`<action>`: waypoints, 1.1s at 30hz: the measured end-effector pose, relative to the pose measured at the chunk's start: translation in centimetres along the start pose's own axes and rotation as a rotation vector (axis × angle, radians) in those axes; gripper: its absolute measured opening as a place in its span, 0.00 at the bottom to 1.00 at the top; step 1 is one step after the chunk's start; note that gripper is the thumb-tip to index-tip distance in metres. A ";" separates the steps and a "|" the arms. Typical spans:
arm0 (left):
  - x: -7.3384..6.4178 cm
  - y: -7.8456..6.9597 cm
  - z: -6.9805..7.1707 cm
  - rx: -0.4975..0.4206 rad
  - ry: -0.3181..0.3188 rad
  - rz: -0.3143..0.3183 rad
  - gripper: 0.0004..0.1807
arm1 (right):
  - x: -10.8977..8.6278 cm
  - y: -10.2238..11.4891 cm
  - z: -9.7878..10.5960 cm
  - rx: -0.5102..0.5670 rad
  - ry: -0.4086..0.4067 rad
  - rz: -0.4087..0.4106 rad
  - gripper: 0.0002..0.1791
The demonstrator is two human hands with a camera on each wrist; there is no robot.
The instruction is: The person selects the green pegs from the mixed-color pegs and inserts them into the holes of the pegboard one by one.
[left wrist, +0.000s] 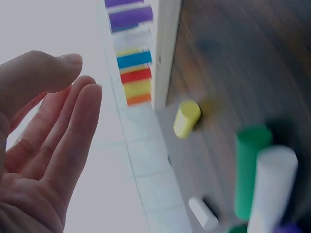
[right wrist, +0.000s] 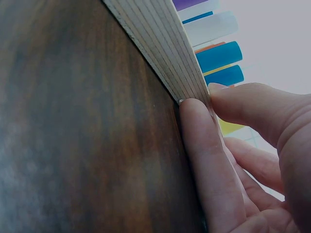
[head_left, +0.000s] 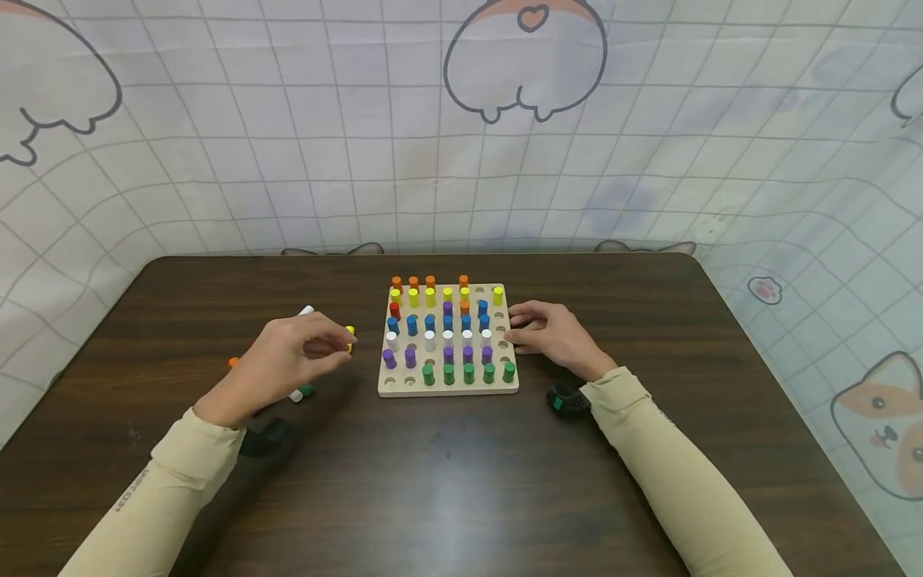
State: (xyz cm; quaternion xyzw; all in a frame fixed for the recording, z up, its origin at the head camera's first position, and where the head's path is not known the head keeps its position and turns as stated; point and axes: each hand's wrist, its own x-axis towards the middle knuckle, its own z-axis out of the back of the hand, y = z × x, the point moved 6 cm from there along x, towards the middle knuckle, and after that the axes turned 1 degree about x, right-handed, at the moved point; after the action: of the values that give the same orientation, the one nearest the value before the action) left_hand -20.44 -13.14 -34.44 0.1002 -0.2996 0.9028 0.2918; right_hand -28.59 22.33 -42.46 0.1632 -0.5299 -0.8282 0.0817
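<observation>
A light wooden pegboard point(head_left: 400, 388) lies mid-table, with rows of green, purple, white, blue, yellow, orange and red pegs upright in its holes. My right hand point(head_left: 551, 332) holds its right edge. In the right wrist view the thumb point(right wrist: 252, 104) lies at the board's upper edge and a finger point(right wrist: 206, 141) against its layered side. Left of the board hovers my left hand point(head_left: 288, 357), thumb and fingers loosely bent towards each other with nothing between them. Past its fingertips a yellow peg point(left wrist: 187, 119) is on the table, partly hidden in the head view.
Loose pegs are around and under the left hand: a white peg point(head_left: 306, 310), a green peg point(head_left: 306, 390), an orange peg point(head_left: 234, 362) and others partly covered. The dark wooden table point(head_left: 447, 481) ends at a patterned cloth backdrop point(head_left: 404, 176).
</observation>
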 end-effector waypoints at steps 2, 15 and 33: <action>-0.3 0.6 0.2 -0.004 0.019 0.024 0.14 | 0.0 -0.1 0.0 -0.004 -0.001 -0.003 0.30; -2.9 3.7 0.9 -0.010 0.172 0.096 0.17 | 0.2 -0.5 -0.2 -0.009 0.009 -0.001 0.29; -3.8 5.7 0.9 0.036 0.258 0.152 0.16 | 0.3 -0.6 0.1 -0.009 0.002 -0.010 0.29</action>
State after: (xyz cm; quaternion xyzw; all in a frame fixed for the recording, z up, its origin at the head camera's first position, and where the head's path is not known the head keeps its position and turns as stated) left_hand -20.67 -19.18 -37.85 -0.0343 -0.2502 0.9329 0.2567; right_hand -28.90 22.57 -43.04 0.1661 -0.5254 -0.8308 0.0786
